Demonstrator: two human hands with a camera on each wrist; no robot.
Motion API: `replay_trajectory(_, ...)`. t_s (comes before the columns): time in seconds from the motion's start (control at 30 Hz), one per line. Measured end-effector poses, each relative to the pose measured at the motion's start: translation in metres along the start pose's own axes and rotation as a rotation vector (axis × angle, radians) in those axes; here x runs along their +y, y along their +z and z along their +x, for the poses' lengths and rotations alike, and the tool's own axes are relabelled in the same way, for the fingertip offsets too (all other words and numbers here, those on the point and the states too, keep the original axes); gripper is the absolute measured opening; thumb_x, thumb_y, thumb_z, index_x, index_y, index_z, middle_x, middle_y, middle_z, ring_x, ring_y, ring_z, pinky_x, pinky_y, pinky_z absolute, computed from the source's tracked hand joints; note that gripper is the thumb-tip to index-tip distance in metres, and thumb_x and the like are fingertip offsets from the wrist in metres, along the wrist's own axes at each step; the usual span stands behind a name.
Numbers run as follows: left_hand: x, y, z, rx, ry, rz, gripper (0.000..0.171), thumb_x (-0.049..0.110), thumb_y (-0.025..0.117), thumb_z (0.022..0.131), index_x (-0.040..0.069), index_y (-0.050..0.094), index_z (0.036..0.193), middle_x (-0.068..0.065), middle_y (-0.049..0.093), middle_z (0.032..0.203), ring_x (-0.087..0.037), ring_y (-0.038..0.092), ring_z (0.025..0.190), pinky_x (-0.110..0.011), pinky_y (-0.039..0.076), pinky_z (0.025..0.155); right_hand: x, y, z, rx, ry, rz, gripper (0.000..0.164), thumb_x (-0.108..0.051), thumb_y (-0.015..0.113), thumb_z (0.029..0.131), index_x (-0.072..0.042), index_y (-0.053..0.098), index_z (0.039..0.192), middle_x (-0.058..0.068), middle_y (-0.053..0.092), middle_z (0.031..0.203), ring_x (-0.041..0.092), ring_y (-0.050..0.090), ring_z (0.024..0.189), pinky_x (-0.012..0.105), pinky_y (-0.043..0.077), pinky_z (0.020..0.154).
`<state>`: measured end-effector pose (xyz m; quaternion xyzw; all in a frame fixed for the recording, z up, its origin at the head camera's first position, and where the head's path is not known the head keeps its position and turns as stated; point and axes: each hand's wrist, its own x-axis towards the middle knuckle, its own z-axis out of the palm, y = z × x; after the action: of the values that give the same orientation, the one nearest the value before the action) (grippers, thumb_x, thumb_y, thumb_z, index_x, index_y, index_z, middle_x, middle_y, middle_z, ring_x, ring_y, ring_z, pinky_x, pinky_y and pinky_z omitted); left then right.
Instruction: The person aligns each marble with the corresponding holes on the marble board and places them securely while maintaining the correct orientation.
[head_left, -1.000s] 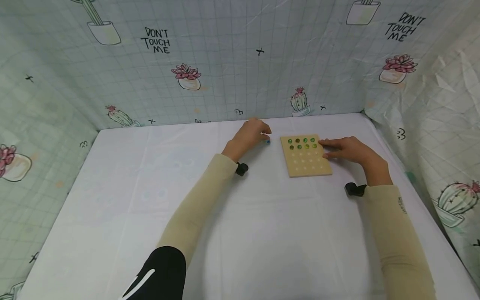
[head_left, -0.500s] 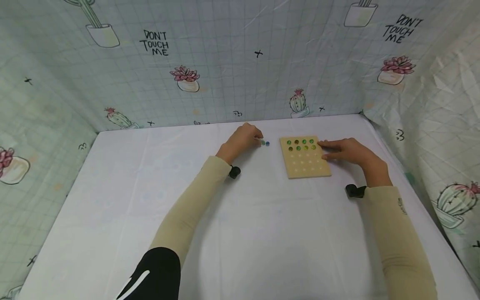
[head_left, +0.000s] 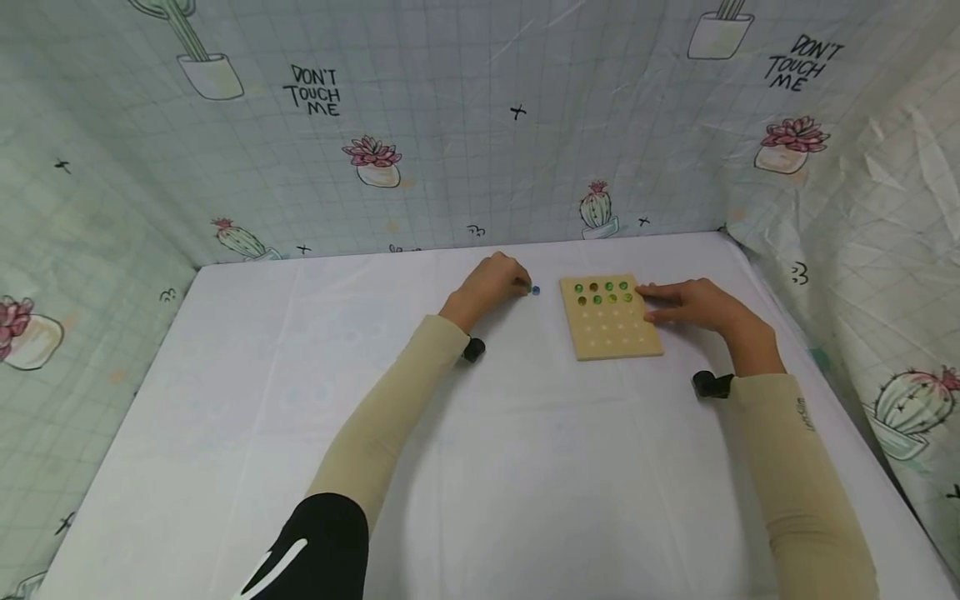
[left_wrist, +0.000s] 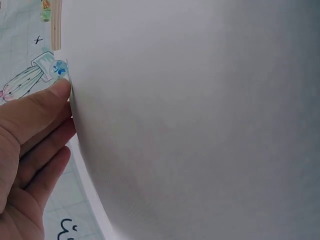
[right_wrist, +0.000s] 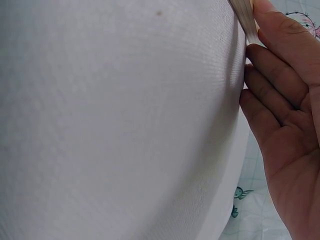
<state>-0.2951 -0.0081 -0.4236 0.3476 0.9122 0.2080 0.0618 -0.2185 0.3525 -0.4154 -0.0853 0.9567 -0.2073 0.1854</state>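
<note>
Behind the middle of the table, my left hand (head_left: 491, 287) pinches a greenish glass marble (head_left: 529, 290) between thumb and fingers, mostly hidden by them. Right beside its fingertips lies a blue marble (head_left: 536, 291), which the left wrist view shows as clear glass with a blue figure inside. A square wooden board (head_left: 618, 335) lies farther right. Its two far rows hold several green and amber marbles (head_left: 611, 292), while the nearer rows show bare hollows. My right hand (head_left: 701, 304) rests with fingers extended against the board's right edge.
A white cloth covers the table (head_left: 525, 467). Behind it and at both sides hang curtains (head_left: 450, 125) printed with cacti and lettering. Each wrist carries a small black camera (head_left: 474, 349).
My left hand drew back leftward from the blue marble, uncovering a greenish one, then came slightly right again and closed its fingertips on the greenish one. The right hand and the board stay put.
</note>
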Motion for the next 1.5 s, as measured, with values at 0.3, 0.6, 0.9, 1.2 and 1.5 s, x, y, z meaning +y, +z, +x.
replay_trajectory(0.3,0.003,0.003,0.000,0.004,-0.030,0.000,0.017,0.015,0.074,0.094,0.010,0.080,0.109,-0.004,0.076,0.113,-0.018,0.070,0.109,-0.028,0.056,0.092,0.002,0.002,-0.003,0.003,-0.008,0.001,0.070,-0.048,0.072,0.093,-0.018,0.049,0.151,0.019,0.039,0.156,0.048,0.031,0.145,0.067,0.026,0.116)
replay_trajectory(0.6,0.003,-0.001,-0.001,0.002,-0.046,-0.028,0.015,0.015,0.075,0.094,0.010,0.081,0.107,-0.003,0.076,0.113,-0.018,0.070,0.109,-0.028,0.056,0.092,0.002,0.002,-0.001,0.012,-0.020,0.006,0.069,-0.048,0.071,0.094,-0.019,0.049,0.152,0.018,0.039,0.156,0.048,0.032,0.145,0.066,0.026,0.116)
replay_trajectory(0.9,-0.001,-0.002,-0.009,0.011,-0.070,-0.081,0.017,0.014,0.076,0.094,0.008,0.080,0.109,-0.006,0.076,0.114,-0.020,0.069,0.109,-0.029,0.055,0.094,0.001,0.001,-0.001,0.017,-0.019,0.003,0.070,-0.050,0.072,0.092,-0.020,0.049,0.151,0.017,0.040,0.156,0.048,0.032,0.145,0.067,0.026,0.115)
replay_trajectory(1.2,0.000,-0.007,-0.016,0.034,-0.079,-0.054,0.018,0.016,0.073,0.096,0.008,0.079,0.111,-0.007,0.075,0.117,-0.021,0.068,0.113,-0.030,0.054,0.097,-0.001,0.000,-0.002,0.014,-0.007,-0.003,0.069,-0.047,0.072,0.093,-0.019,0.049,0.151,0.017,0.040,0.156,0.048,0.031,0.145,0.067,0.026,0.115)
replay_trajectory(1.5,0.009,-0.011,-0.025,0.041,-0.061,-0.028,0.021,0.015,0.074,0.094,0.006,0.078,0.113,-0.007,0.075,0.116,-0.020,0.069,0.111,-0.029,0.055,0.095,-0.003,-0.001,-0.003,0.006,-0.013,-0.010,0.070,-0.050,0.071,0.093,-0.019,0.048,0.152,0.017,0.039,0.157,0.049,0.031,0.145,0.068,0.026,0.115)
